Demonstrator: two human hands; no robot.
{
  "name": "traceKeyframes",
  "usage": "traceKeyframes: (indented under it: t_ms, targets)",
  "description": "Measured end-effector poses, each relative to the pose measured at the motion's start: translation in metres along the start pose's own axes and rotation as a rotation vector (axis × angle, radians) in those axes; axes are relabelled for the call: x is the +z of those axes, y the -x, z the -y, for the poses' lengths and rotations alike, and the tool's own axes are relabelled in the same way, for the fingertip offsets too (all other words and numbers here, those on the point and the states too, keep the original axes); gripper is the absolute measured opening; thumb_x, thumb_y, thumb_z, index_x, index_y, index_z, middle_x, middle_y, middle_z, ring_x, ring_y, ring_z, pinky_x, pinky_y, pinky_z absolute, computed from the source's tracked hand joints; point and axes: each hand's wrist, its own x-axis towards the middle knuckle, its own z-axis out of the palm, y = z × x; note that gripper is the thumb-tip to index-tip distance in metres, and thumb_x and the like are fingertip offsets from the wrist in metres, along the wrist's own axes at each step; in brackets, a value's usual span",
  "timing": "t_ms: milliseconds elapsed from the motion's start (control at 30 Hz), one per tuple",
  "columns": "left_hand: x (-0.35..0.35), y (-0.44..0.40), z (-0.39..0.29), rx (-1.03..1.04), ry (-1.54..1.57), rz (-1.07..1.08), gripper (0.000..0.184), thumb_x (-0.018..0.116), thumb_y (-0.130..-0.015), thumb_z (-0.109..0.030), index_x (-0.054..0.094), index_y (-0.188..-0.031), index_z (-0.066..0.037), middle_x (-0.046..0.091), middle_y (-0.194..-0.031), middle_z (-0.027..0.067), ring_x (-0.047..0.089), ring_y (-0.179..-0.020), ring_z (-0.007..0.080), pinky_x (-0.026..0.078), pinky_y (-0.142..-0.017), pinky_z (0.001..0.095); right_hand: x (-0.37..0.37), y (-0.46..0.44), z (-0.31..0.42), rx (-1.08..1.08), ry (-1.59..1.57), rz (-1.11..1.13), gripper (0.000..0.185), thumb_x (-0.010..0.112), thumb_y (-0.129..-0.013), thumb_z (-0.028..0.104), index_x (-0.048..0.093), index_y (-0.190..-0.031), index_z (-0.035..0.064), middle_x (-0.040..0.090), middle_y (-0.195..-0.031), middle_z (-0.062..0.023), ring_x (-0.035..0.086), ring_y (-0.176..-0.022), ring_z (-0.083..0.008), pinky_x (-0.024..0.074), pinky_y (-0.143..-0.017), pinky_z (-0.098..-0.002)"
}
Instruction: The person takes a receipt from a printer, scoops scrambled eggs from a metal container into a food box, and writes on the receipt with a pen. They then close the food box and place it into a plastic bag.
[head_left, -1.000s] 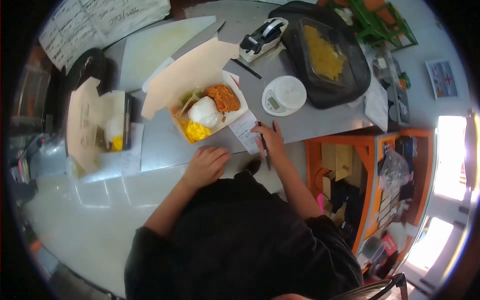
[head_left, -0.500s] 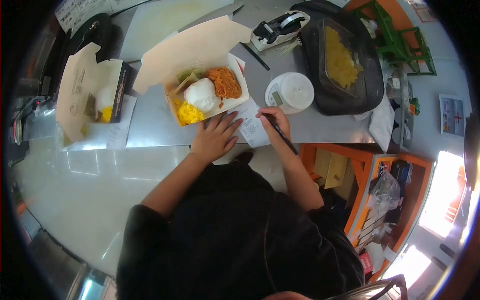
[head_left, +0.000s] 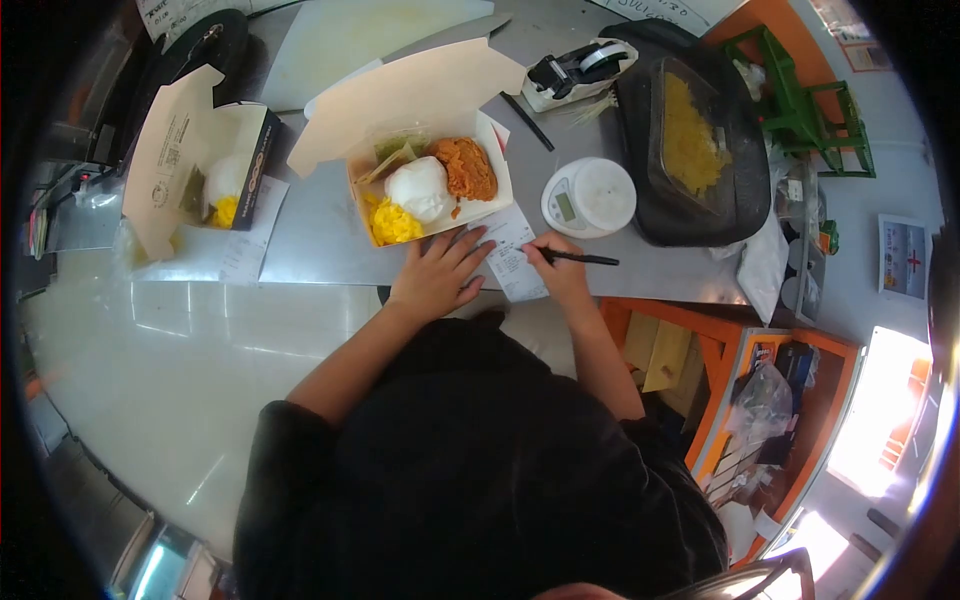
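My right hand [head_left: 562,268] grips a black pen [head_left: 585,258], its tip at the printed receipt [head_left: 512,262] on the steel counter. Flat with fingers spread, my left hand [head_left: 437,275] rests at the receipt's left side, just below an open meal box [head_left: 358,205]. In that box lie a white mound of rice [head_left: 419,189], fried chicken [head_left: 466,168], yellow scrambled egg [head_left: 392,220] and a small green packet [head_left: 401,148]. A round white kitchen scale [head_left: 595,197] stands right of the receipt.
At left, a second open meal box [head_left: 255,150] sits on another receipt [head_left: 252,240]. Behind are a tape dispenser [head_left: 580,72], a second black pen [head_left: 527,122], a knife [head_left: 445,38] and cutting board [head_left: 350,40]. A tray of yellow food [head_left: 692,130] stands right, above orange shelving [head_left: 715,345].
My right hand has moved down along the receipt, and the pen has swung from slanting downward to nearly level. My left hand stays flat. The whole view has shifted slightly.
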Motion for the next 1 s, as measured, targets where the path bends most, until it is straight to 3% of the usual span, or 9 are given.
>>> traceKeyframes:
  t_ms: [433,533,633,733,1000]
  targets:
    - [-0.001,0.001,0.000,0.003,0.023,0.008,0.054,0.056,-0.084,-0.041,0.045,-0.134,-0.021,0.043,-0.137,-0.0002,0.041,-0.123,0.0198,0.038,-0.090,0.0471,0.003,0.001,0.004,-0.024,0.140,0.039,0.016,0.066,-0.084,0.015,0.059,-0.081,0.0002,0.057,-0.069,-0.0121,0.052,-0.061,-0.0190,0.0420,-0.058,-0.0307]
    - [-0.001,0.001,0.000,-0.001,0.033,0.003,0.056,0.058,-0.083,-0.040,0.044,-0.134,-0.021,0.044,-0.136,-0.0001,0.041,-0.123,0.0199,0.037,-0.091,0.0475,0.007,0.000,0.006,-0.076,0.140,-0.076,0.015,0.065,-0.084,0.013,0.059,-0.081,0.0003,0.058,-0.069,-0.0119,0.053,-0.060,-0.0185,0.0425,-0.057,-0.0311]
    - [0.001,0.001,0.000,0.003,0.050,-0.004,0.056,0.058,-0.082,-0.040,0.044,-0.133,-0.021,0.044,-0.136,0.0003,0.041,-0.123,0.0200,0.037,-0.091,0.0472,0.001,0.005,0.004,0.053,0.101,-0.074,0.012,0.065,-0.084,0.012,0.061,-0.084,0.0012,0.060,-0.072,-0.0103,0.056,-0.064,-0.0175,0.0443,-0.060,-0.0301]
    - [0.002,0.002,0.000,-0.001,0.045,-0.016,0.054,0.057,-0.083,-0.040,0.047,-0.131,-0.020,0.044,-0.136,0.0005,0.041,-0.122,0.0197,0.037,-0.090,0.0466,0.002,0.010,0.003,-0.001,-0.048,-0.091,0.010,0.065,-0.084,0.010,0.062,-0.088,0.0019,0.062,-0.074,-0.0086,0.059,-0.067,-0.0164,0.0460,-0.063,-0.0285]
    - [0.000,0.001,0.000,-0.001,0.026,-0.011,0.050,0.055,-0.084,-0.040,0.050,-0.129,-0.020,0.044,-0.136,0.0003,0.041,-0.123,0.0202,0.037,-0.091,0.0464,-0.006,0.014,0.003,-0.017,0.026,-0.056,0.008,0.064,-0.083,0.008,0.063,-0.088,0.0017,0.064,-0.077,-0.0088,0.059,-0.067,-0.0171,0.0463,-0.063,-0.0287]
